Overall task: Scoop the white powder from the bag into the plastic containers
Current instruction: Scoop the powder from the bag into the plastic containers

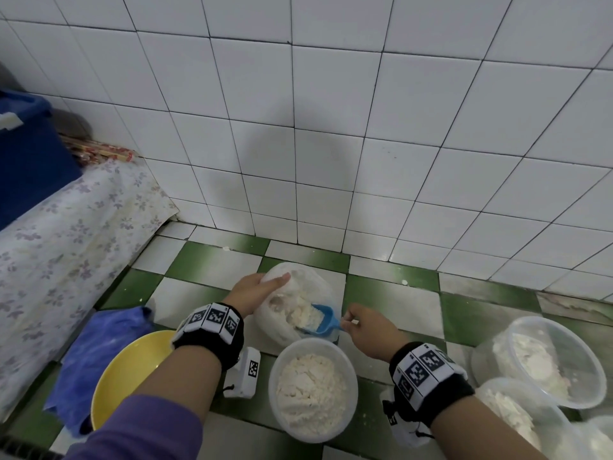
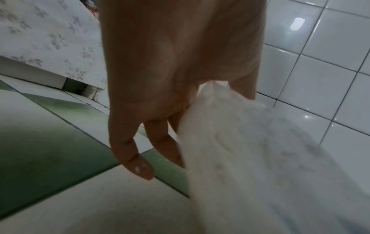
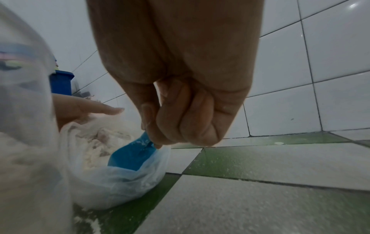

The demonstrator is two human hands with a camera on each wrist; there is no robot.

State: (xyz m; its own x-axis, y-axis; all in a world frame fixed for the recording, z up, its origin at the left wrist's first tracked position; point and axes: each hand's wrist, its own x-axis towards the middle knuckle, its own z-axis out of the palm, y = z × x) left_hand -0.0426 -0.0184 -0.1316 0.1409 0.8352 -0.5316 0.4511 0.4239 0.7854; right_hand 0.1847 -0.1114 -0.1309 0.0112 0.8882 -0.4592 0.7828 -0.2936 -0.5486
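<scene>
A clear plastic bag (image 1: 305,280) of white powder (image 1: 300,310) sits on the tiled floor near the wall. My left hand (image 1: 257,288) pinches the bag's upper rim (image 2: 212,98) and holds it up. My right hand (image 1: 363,328) grips the handle of a blue scoop (image 1: 320,322), whose bowl lies inside the bag (image 3: 120,177) with powder on it. In the right wrist view the scoop (image 3: 132,155) pokes into the bag mouth below my curled fingers (image 3: 180,123). A round plastic container (image 1: 313,388) heaped with powder stands just in front of the bag.
Two more clear containers (image 1: 539,360) with powder stand at the right, one (image 1: 517,416) nearer me. A yellow bowl (image 1: 129,370) and a blue cloth (image 1: 99,346) lie at the left. A floral-covered ledge (image 1: 59,247) and blue bin (image 1: 30,161) border the left side.
</scene>
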